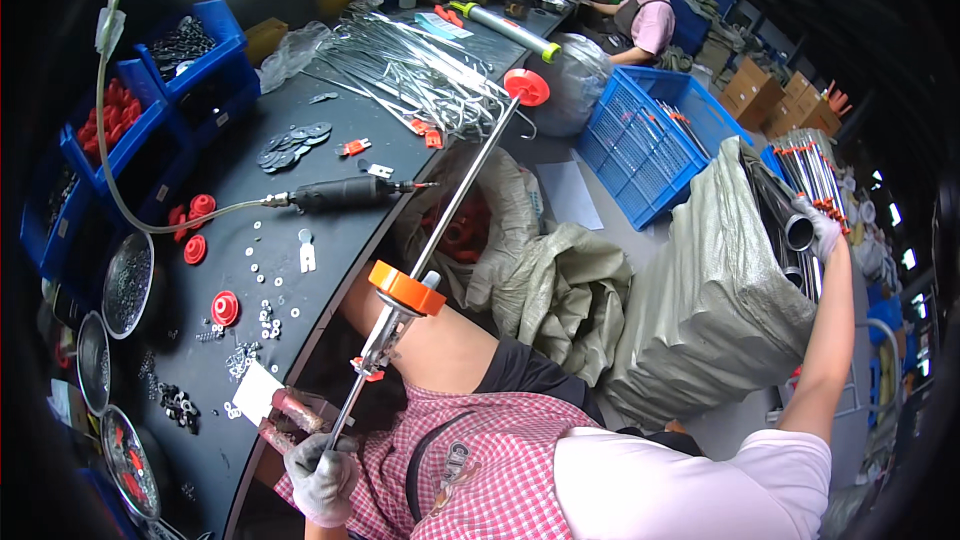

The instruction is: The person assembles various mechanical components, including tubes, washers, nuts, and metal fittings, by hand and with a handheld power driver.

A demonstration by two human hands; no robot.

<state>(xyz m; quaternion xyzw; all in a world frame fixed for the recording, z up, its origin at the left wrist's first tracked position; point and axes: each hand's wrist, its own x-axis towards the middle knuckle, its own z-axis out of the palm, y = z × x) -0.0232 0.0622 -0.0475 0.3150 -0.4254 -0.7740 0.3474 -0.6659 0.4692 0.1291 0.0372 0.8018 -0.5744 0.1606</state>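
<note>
Bins (130,110) of blue plastic sit at the far left edge of the dark table (330,130), full of red caps and small dark parts. Right of them, still on the table, lie red caps (196,230), loose washers and a black power tool (345,193) on a hose.

Near the table's front edge, the left hand (320,480), in a grey glove, has its grip closed around the low end of a long metal rod (455,200). The rod slants up and away from that hand, over the table edge. It has an orange disc (407,288) partway up and a red disc (527,86) at the top. It looks stiff, thin and fairly light, maybe smooth, so holding it low near the bracket seems best.

Far right of the table, the right hand (825,230), in a white glove, has its fingers curled on the end of a shiny metal tube (790,225) in a wrapped bundle (715,320). These tubes look hard and heavy.
</note>
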